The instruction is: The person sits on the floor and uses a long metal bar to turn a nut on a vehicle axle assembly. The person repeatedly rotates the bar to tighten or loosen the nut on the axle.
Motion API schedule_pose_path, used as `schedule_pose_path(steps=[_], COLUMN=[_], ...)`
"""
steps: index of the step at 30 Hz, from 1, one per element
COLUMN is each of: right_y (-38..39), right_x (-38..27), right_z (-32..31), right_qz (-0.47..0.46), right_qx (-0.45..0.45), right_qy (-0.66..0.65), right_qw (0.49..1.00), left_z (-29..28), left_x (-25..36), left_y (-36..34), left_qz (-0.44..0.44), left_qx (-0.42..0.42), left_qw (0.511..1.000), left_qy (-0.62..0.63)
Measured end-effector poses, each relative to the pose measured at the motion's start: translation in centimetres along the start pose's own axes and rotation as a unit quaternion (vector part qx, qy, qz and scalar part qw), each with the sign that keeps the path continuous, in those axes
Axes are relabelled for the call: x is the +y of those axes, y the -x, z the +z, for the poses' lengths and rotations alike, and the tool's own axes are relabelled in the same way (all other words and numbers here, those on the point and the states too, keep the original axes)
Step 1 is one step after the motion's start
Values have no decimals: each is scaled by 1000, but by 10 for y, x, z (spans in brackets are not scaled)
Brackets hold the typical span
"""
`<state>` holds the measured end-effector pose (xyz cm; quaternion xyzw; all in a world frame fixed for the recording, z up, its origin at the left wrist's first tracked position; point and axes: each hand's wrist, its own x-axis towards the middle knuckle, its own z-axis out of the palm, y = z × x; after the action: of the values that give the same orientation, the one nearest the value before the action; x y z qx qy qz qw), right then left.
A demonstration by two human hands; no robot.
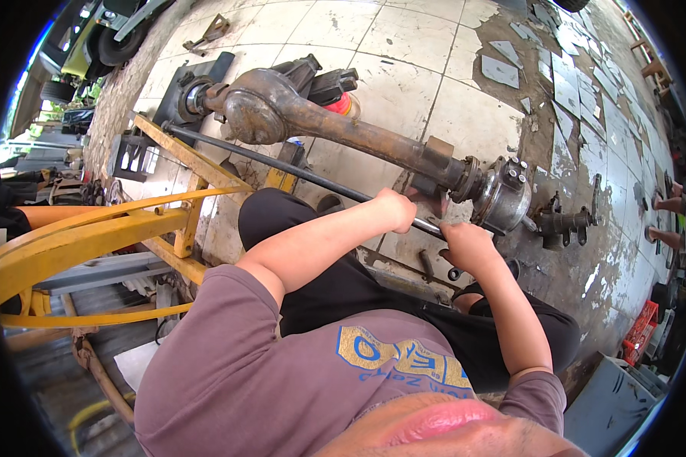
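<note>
A long dark metal rod (305, 174) slants from the upper left toward my right side. My left hand (395, 210) is closed around it near its right-hand part. My right hand (465, 245) is closed at the rod's bright right end, with fingers partly hidden. Just beyond the rod lies a rusty vehicle axle housing (343, 131), with a bulging round middle section at its left. At its right end sits a grey metal knuckle hub (503, 196), close to my right hand. Whether the rod touches the axle cannot be made out.
A yellow metal frame (91, 236) stands at my left. Below my right hand lie a small ringed metal part (455, 273) and a short cylinder (426, 263). More metal parts (568, 222) lie right of the hub. Broken tiles (500, 71) cover the far right floor.
</note>
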<state>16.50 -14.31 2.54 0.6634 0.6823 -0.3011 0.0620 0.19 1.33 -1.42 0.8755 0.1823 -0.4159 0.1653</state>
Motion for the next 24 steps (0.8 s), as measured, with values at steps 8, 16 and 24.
schedule_pose_path(steps=[8, 16, 24], right_y=[1, 0, 3], right_x=[0, -3, -6], right_z=[-9, -13, -22], right_qz=[-9, -3, -21], right_qx=[-3, -19, -11], right_qy=[-11, -14, -11], right_qw=[1000, 1000, 1000], left_z=[3, 3, 0], left_x=[-4, 1, -4], left_y=[-1, 0, 1], left_qz=[-1, -9, -10], left_qx=[6, 0, -5], left_qw=[1000, 1000, 1000], left_qy=[2, -1, -1])
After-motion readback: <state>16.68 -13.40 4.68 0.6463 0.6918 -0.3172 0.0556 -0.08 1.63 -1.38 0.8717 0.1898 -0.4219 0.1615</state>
